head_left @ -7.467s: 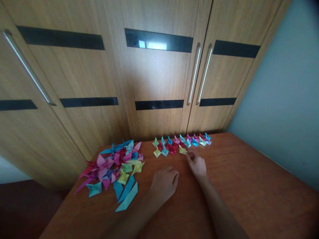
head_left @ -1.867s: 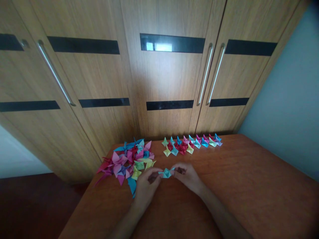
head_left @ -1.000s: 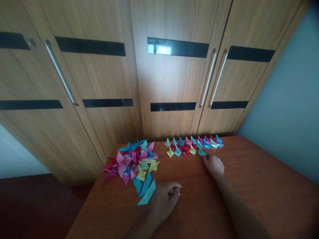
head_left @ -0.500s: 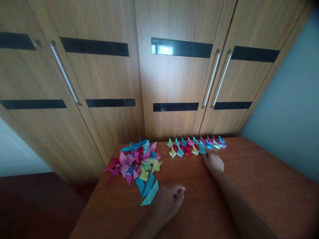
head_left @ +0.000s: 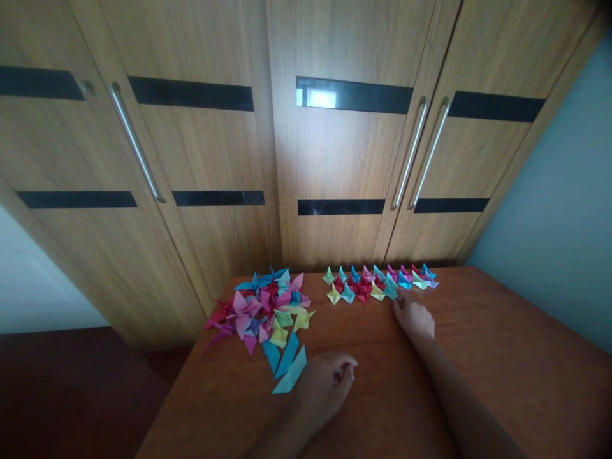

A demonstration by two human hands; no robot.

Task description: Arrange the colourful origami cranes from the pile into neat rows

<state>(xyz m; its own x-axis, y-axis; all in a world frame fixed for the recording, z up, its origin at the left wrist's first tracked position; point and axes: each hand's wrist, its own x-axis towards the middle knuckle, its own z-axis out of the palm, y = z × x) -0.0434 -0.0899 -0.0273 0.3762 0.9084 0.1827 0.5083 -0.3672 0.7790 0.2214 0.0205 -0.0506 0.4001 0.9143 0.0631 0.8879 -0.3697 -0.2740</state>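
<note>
My left hand (head_left: 326,384) rests on the table with its fingers curled in, and nothing shows in them. Just to its left lie flat folded blue and light teal paper strips (head_left: 291,371). My right hand (head_left: 415,319) is further out, fingers closed together at the front row of small origami pieces. Its fingertips are at the lower right edge of a teal origami piece (head_left: 391,287); whether they grip it or only touch it is hidden. A yellow origami piece (head_left: 377,292) and a red origami piece (head_left: 362,292) stand to the left in that row.
A loose pile of pink, red, blue and yellow origami (head_left: 248,309) covers the table's far left. More small pieces line up behind the front row, near the back edge of the brown wooden table (head_left: 363,331). A wooden wardrobe (head_left: 335,166) with metal handles stands behind.
The view has shifted slightly, so everything sits a little further right. My right hand stays by the teal piece, its fingers barely changed. My left hand keeps its place on the table.
</note>
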